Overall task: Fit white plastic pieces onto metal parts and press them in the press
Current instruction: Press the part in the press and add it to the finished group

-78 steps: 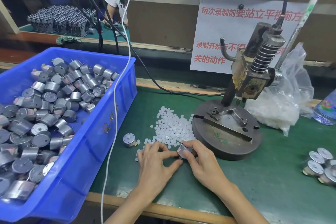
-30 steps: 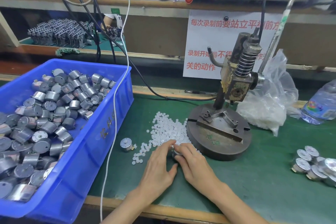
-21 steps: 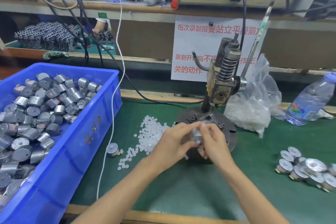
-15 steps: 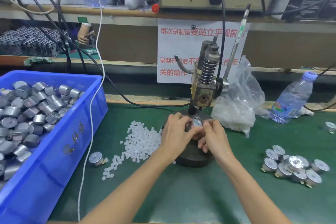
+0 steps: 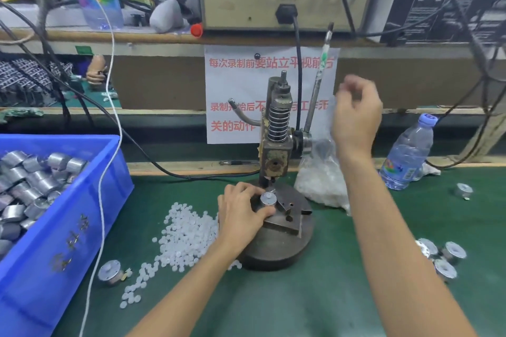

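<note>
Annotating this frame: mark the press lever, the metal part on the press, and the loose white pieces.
press lever [image 5: 317, 82], head view, mid-shaft.
metal part [image 5: 268, 198], head view, top face.
white pieces [image 5: 186, 232], head view, middle of the pile.

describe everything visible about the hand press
The worn hand press stands upright on the green mat: round dark metal base, coil spring above, long lever angled up on the right. A metal part sits on its fixture plate, held by the left hand. The blurred right hand is beside the lever.
</note>
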